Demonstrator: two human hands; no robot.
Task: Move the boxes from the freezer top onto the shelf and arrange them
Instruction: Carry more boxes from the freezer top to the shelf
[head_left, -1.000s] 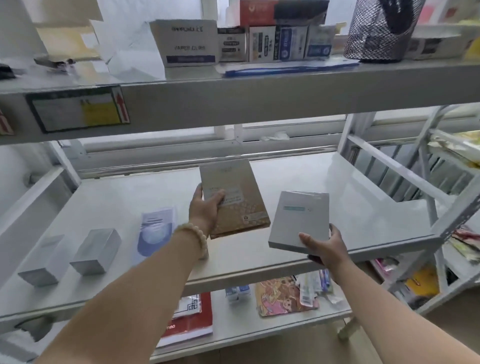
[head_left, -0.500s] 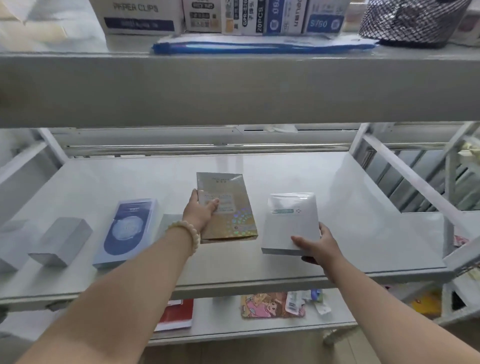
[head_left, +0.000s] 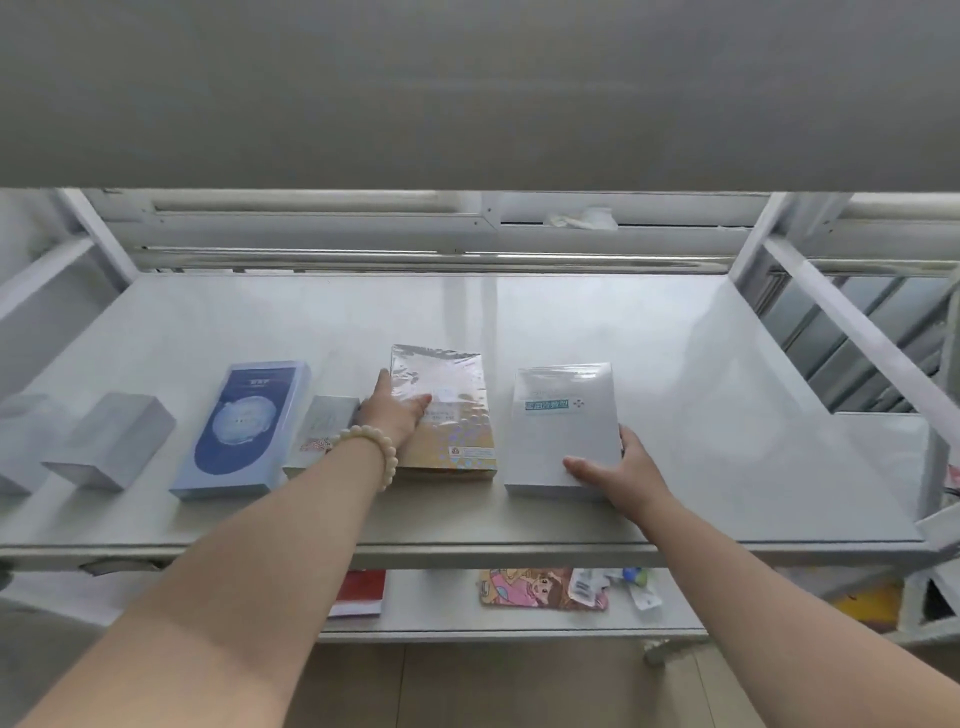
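Observation:
A gold patterned box (head_left: 451, 426) lies flat on the white shelf (head_left: 675, 364), and my left hand (head_left: 390, 413) holds its left edge with the thumb across the top. To its right a white box with a teal label (head_left: 560, 431) also lies flat; my right hand (head_left: 621, 470) grips its near right corner. Left of the gold box sit a small silver box (head_left: 324, 428), a blue box with a round design (head_left: 244, 428) and a plain grey box (head_left: 111, 441), all in one row.
The underside of the upper shelf (head_left: 467, 93) fills the top of the view. A diagonal brace (head_left: 857, 332) closes the shelf's right end. The lower shelf holds a red booklet (head_left: 361, 592) and a cartoon packet (head_left: 530, 587).
Both boxes have come down from a tilted, raised hold to lie flat on the shelf. The view has dropped, so the upper shelf's contents are out of sight.

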